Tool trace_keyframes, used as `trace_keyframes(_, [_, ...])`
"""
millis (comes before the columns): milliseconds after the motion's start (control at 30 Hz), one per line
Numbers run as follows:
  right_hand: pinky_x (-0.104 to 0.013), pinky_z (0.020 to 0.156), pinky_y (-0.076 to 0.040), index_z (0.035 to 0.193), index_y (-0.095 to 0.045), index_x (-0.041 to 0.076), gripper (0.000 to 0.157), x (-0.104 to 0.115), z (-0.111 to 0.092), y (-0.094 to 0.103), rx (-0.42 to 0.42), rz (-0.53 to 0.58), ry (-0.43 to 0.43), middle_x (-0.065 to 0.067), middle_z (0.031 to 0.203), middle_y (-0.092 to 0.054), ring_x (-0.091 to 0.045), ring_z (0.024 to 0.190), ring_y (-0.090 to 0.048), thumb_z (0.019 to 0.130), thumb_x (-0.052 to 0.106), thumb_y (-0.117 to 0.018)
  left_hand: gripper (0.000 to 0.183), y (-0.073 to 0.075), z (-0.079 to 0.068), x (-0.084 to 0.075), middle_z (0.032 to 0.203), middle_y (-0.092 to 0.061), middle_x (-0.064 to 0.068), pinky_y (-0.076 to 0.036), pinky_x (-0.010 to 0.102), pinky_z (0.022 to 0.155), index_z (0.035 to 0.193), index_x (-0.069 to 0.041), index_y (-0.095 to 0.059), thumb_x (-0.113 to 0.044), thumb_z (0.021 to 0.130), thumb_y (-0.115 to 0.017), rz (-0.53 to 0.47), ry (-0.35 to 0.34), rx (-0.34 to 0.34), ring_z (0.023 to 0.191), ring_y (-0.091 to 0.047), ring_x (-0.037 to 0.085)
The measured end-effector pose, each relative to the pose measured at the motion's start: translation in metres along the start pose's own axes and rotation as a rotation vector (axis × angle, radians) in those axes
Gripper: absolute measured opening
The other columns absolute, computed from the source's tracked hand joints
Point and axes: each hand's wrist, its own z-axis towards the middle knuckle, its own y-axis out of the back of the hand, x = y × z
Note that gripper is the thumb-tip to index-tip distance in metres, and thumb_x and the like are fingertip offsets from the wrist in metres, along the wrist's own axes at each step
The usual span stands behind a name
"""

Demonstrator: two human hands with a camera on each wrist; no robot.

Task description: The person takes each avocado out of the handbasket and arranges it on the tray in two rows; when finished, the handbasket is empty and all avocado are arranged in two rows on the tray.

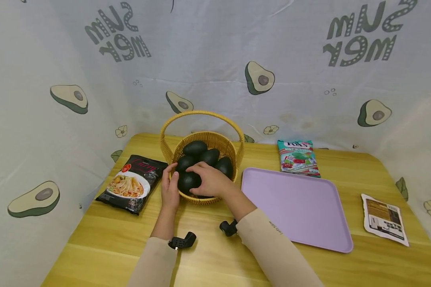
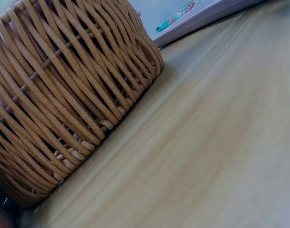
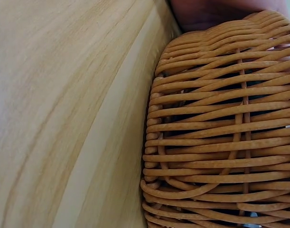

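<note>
White cloth backdrop [image 1: 208, 59], printed with halved avocados and grey lettering, hangs behind the wood-grain tabletop [image 1: 93, 247]. Pale purple, rounded rectangular tray [image 1: 294, 199] lies flat at the tabletop's 3 o'clock. Round, yellow-tan wicker basket [image 1: 197, 202] with a tall arched handle stands near the tray, between its 9 and 10 o'clock. Both wrist views show the basket's woven wall close up, base on the tabletop.

Glossy black noodle packet [image 1: 129, 185] lies between the basket's 8 and 9 o'clock. Hands: left hand [image 1: 170, 191] is at the basket's 8 o'clock, index finger and thumb parted at the rim; cannot tell whether it grips. Right hand [image 1: 213, 181] reaches over the 5 o'clock side, partly closed, fingers and thumb curved around one fruit.

Teal mint-candy bag [image 1: 299, 159] lies just beyond the tray's 12 o'clock edge; white-and-brown flat pouch [image 1: 385, 219] lies at its 3 o'clock. Near-black, oval, avocado-like fruits [image 1: 195, 148], at least five, fill the basket. The held fruit [image 1: 188, 183] sits inside, near 7 o'clock.
</note>
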Motion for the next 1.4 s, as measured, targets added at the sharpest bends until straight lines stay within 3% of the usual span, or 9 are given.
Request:
trace_keyframes(800, [-0.05, 0.108, -0.049, 0.147, -0.054, 0.024, 0.068, -0.0002, 0.0068, -0.0026, 0.017, -0.097, -0.018, -0.012, 0.145, -0.056, -0.03, 0.132, -0.056, 0.086, 0.041, -0.079, 0.038, -0.0012, 0.0014, -0.0013, 0.155, -0.044, 0.015, -0.029, 0.054, 0.121, 0.142, -0.006, -0.051, -0.019, 0.108, -0.041, 0.009, 0.001, -0.008, 0.148, -0.035, 0.03])
trace_keyframes(1033, [-0.047, 0.105, -0.051, 0.145, -0.055, 0.023, 0.067, -0.0004, 0.0069, -0.0044, -0.006, -0.055, -0.017, -0.01, 0.14, -0.059, -0.027, 0.121, -0.064, 0.085, 0.044, -0.079, 0.038, -0.0006, -0.0007, -0.0004, 0.155, -0.045, 0.015, -0.029, 0.056, 0.12, 0.142, -0.005, -0.051, -0.018, 0.108, -0.042, 0.007, -0.011, -0.013, 0.148, -0.035, 0.031])
trace_keyframes(1400, [-0.047, 0.103, -0.052, 0.142, -0.056, 0.019, 0.066, 0.0013, 0.0066, -0.0029, -0.071, 0.007, 0.002, -0.012, 0.14, -0.058, -0.028, 0.118, -0.065, 0.085, 0.045, -0.079, 0.039, -0.0019, -0.0009, 0.0005, 0.154, -0.045, 0.017, -0.028, 0.056, 0.121, 0.142, -0.005, -0.05, -0.02, 0.108, -0.038, 0.01, -0.015, -0.017, 0.147, -0.036, 0.033])
